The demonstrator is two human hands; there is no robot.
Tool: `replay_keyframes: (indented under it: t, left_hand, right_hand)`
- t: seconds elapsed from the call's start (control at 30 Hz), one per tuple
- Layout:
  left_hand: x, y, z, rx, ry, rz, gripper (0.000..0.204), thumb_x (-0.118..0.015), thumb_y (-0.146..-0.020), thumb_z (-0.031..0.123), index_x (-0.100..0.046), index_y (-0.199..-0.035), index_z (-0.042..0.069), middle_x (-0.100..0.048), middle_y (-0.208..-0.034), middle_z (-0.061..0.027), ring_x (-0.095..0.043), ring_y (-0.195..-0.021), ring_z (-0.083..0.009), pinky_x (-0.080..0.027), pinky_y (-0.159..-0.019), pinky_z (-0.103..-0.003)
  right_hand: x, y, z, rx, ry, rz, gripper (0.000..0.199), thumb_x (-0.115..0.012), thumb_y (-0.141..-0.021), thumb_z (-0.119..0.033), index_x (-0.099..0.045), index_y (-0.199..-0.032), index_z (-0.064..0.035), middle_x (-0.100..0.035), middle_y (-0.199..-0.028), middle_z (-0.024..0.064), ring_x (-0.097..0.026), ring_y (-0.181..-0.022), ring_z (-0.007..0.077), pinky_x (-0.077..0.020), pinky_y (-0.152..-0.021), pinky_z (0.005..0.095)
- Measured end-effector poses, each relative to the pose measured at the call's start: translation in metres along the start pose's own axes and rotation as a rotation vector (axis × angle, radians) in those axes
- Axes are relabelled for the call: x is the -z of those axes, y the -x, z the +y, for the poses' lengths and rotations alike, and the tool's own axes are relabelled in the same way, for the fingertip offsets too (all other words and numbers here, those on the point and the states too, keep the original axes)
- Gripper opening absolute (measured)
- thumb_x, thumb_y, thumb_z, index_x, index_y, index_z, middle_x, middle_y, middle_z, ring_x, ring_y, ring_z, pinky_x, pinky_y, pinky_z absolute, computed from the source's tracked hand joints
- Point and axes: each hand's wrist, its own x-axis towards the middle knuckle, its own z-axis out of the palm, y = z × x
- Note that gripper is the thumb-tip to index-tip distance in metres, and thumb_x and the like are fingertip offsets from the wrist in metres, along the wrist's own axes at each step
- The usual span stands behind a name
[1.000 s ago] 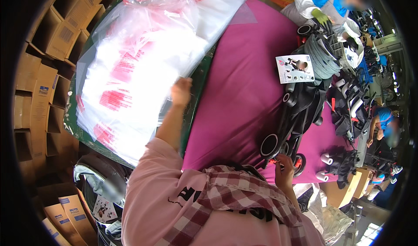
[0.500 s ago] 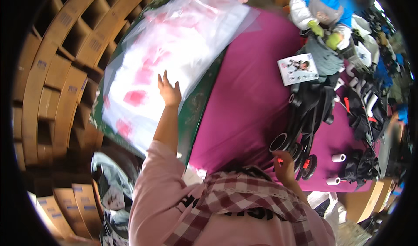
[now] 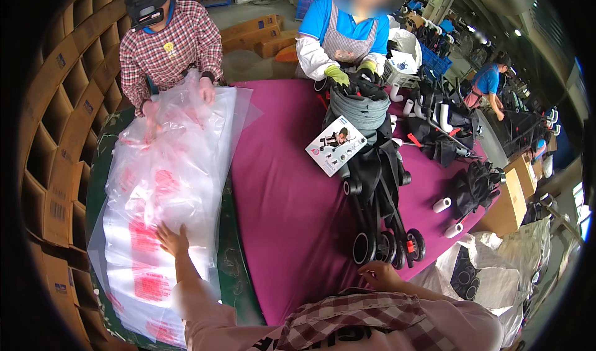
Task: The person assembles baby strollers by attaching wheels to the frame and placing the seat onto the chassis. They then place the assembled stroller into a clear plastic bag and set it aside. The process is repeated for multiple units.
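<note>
Fingers spread, my left hand (image 3: pixel 172 239) is over a stack of clear plastic bags (image 3: pixel 180 276) with red printing, lying on a green-topped table at the left. My right hand (image 3: pixel 380 276) is by the purple table's near edge, just beside the wheels of a folded black stroller (image 3: pixel 375 196). Its fingers are loosely bent and apart, with nothing seen in them. Grey fabric (image 3: pixel 360 109) wraps the stroller's far end, and a white printed card (image 3: pixel 336 145) rests on it.
Across the bag table, a person in a checked shirt (image 3: pixel 177 46) handles the bags' far end. Another in a blue shirt (image 3: pixel 347 31) has gloved hands on the stroller's far end. Cardboard box shelves (image 3: pixel 59 208) line the left; black stroller parts (image 3: pixel 441 127) lie at the right.
My view has tilted up, bringing both co-workers into sight. The checked-shirt person's hands are now on the bags. My left hand stays over the bags, my right by the wheels.
</note>
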Motion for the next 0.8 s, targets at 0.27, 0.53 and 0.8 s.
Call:
replay_keyframes:
  t: [0.27, 0.53, 0.8]
  left_hand:
    - [-0.056, 0.032, -0.016, -0.381, 0.252, 0.384, 0.015, -0.055, -0.093, 0.006, -0.066, -0.096, -0.003, -0.066, -0.097, -0.0188, -0.060, -0.096, -0.0379, -0.046, -0.089, -0.047]
    - [-0.018, 0.288, 0.106, -0.462, 0.424, 0.011, 0.020, -0.057, -0.096, 0.021, -0.065, -0.088, 0.006, -0.066, -0.091, -0.0124, -0.063, -0.090, -0.0320, -0.043, -0.086, -0.044]
    - [0.095, 0.472, 0.082, -0.453, 0.572, 0.177, 0.014, -0.068, -0.088, 0.004, -0.058, -0.080, 0.000, -0.066, -0.091, -0.0165, -0.066, -0.089, -0.0339, -0.049, -0.082, -0.044]
  right_hand:
    - [-0.008, 0.001, -0.003, 0.019, -0.076, -0.132, 0.016, -0.067, -0.088, -0.010, -0.073, -0.102, -0.0052, -0.071, -0.096, 0.0116, -0.070, -0.078, 0.0245, -0.0574, -0.067, 0.0353]
    - [0.001, -0.022, 0.007, 0.296, -0.080, -0.211, 0.018, -0.065, -0.087, -0.010, -0.071, -0.104, -0.0055, -0.069, -0.100, 0.0167, -0.067, -0.089, 0.0365, -0.0546, -0.076, 0.0422]
    - [-0.048, -0.078, 0.015, -0.321, -0.910, -0.472, 0.065, -0.066, -0.095, -0.037, -0.043, -0.142, 0.0007, -0.062, -0.125, 0.0170, -0.063, -0.109, 0.0245, -0.0535, -0.086, 0.0316]
